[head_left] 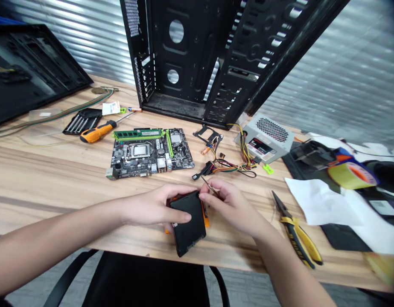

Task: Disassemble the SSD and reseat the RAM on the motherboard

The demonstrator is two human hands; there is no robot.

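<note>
My left hand [155, 207] grips a flat black 2.5-inch drive [187, 226], with the fingers across its top and the thumb side toward me. An orange bracket [205, 216] shows from under the drive's right edge. My right hand [230, 204] pinches a thin small screwdriver [208, 186], whose tip is at the drive's far edge. The screw or hole there is hidden by my fingers. Both hands are just above the wooden table, close together.
Beyond my hands lie a motherboard [152, 153] with a RAM stick, an orange-handled screwdriver [97, 131], and a bit set [81, 122]. An open black PC case [180, 55] stands behind them. To the right are a power supply [267, 138], its cables, and yellow-handled pliers [297, 234].
</note>
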